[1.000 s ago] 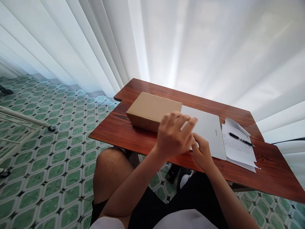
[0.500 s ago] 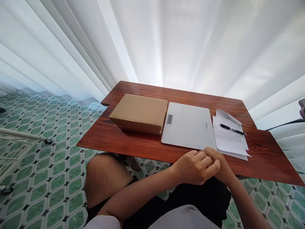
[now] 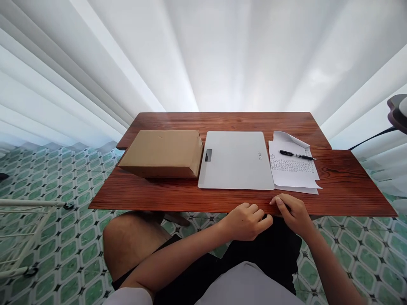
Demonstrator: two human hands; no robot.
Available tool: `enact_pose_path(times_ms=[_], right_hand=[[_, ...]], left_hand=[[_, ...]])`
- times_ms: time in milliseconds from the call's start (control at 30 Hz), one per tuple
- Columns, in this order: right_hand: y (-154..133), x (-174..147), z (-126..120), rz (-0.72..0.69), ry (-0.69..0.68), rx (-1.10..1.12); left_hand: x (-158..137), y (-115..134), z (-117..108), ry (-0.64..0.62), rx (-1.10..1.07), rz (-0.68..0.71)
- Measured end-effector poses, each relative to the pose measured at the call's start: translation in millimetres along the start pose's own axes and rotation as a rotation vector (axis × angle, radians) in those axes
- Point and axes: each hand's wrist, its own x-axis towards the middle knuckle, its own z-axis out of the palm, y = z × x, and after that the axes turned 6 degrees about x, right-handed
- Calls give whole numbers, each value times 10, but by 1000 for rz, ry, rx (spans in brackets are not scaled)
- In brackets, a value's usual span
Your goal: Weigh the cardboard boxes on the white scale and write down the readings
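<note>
My left hand (image 3: 249, 221) rests at the front edge of the table, its fingers curled in and its thumb pointing right. Just to its right, and apart from it, my right hand (image 3: 292, 212) lies on the edge with bent fingers and the thumb close against them. Neither hand shows anything in it. In front of them lies a flat, light grey scale (image 3: 237, 163) with a small dark display. Left of the scale sits a closed cardboard box (image 3: 163, 150). Printed paper sheets (image 3: 294, 180) lie to its right, with a black pen (image 3: 297, 155) across them.
The reddish-brown wooden table (image 3: 346, 186) has a stepped outline at both ends. White curtains (image 3: 222, 55) hang behind it. A white metal rack (image 3: 32, 224) on casters stands at the left on the green tiled floor (image 3: 70, 241). A dark object (image 3: 397, 112) juts in at the right.
My hands, clasped together before, have come apart, the left one moving left. The camera view has turned, so the table now looks level.
</note>
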Motion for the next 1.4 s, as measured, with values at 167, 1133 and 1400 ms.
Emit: enact_pose_path(times_ms=[167,1133,1400], right_hand=[[127,133,-356,27,214,-180],[1044,840,-984,231,169,-815],[905,628,-1014,225,424,-558]], left_hand=[[63,-74,-40,-2,32,67],[1305,-69,384,-53,-90,267],[1312,-76,445,-43,-167,224]])
